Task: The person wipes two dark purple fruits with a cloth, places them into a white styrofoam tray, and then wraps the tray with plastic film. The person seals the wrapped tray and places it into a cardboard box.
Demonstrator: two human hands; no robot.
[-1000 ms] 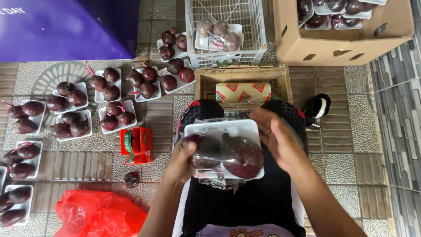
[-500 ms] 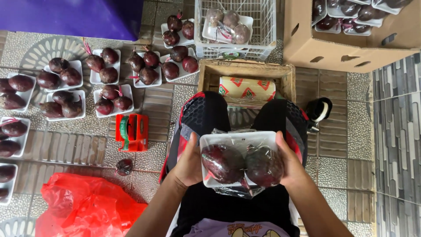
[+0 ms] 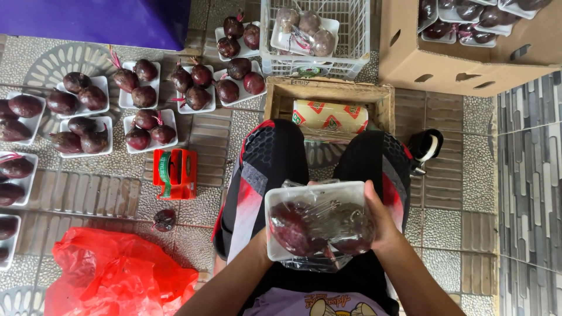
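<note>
— Tiled floor (image 3: 468, 234) spreads all around the person's knees. What sits on it?

— Start with the big stuff. Far past the knees stands a big cardboard box (image 3: 468, 58) with packed trays inside. Next to it, straight ahead of the knees, is a white wire basket (image 3: 316, 35). Just in front of the knees is a wooden crate (image 3: 328, 93) with a roll of wrap (image 3: 331, 116) lying sideways in it.

— And off to the side?

— A red plastic bag (image 3: 117, 281) lies crumpled on the left of the knees. Beyond it sit many open white trays of beets (image 3: 143, 88). A small red tape holder (image 3: 174, 173) stands close to the left knee, and one loose beet (image 3: 164, 219) lies just behind it.

— Where is the wrapped tray?

— The wrapped tray of beets (image 3: 319, 225) is right over the lap, between the knees. Its long side runs left to right.

— Who holds it?

— Both hands. The right hand (image 3: 383, 219) grips the right end, fingers curled over the rim. The left hand (image 3: 263, 234) is mostly hidden under the left end, but it seems to hold it from below. The crate with the roll lies straight ahead of the tray.
</note>
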